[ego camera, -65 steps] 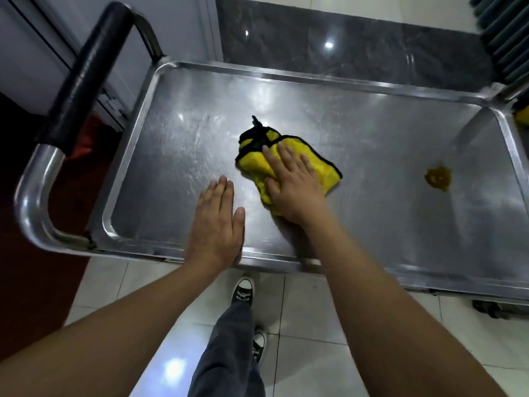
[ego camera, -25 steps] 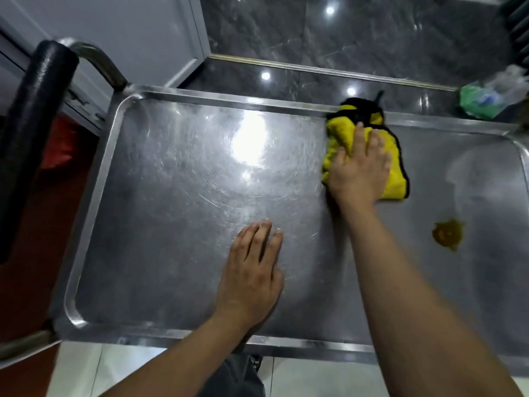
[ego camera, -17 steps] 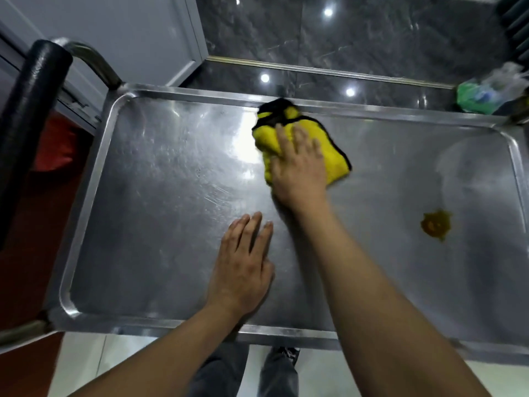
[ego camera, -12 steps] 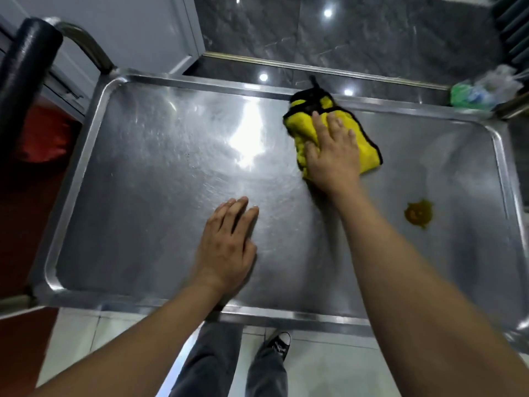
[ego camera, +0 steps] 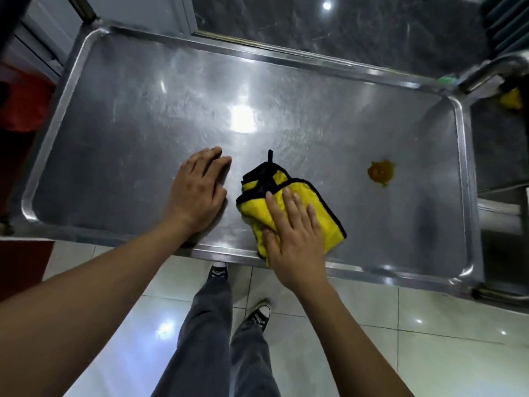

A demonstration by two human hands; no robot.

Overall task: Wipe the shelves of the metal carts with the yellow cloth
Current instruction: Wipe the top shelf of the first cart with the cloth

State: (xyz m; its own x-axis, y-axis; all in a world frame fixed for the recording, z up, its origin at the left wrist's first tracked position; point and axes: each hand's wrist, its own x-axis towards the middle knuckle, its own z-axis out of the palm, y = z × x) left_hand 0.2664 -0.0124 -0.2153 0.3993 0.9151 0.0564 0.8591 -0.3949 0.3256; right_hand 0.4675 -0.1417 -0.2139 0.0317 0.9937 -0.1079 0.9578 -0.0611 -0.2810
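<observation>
A folded yellow cloth [ego camera: 289,209] lies by the near rim of a metal cart's top shelf [ego camera: 120,118], pressed flat under the right hand [ego camera: 292,233], fingers straight. The left hand [ego camera: 197,193] rests open just beside it, holding nothing. Wiping appears midway; the orange-brown stain [ego camera: 380,172] to the right likely needs the next pass.

- Looks like a service area of a restaurant or hotel.
- Stainless metal cart [ego camera: 466,196] on glossy white floor tiles [ego camera: 429,353].
- Dark polished marble wall [ego camera: 357,32] behind, red carpet [ego camera: 20,116] at left.
</observation>
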